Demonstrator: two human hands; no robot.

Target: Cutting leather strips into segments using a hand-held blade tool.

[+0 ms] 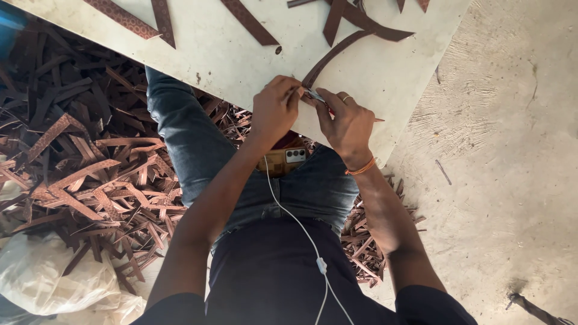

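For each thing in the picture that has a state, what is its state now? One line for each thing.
Left hand: closed on the strip's end.
Right hand: closed on a small tool at the strip.
Brown strip: curved, flat on the board, its end held.
White board: across the lap.
Phone: on the lap, cable plugged in.
Pile of brown offcuts: loose on the floor.

Leather workshop, brown offcut heap (pixel 90 180) on floor, white cutting board (pixel 229 54), concrete floor (pixel 512 150)
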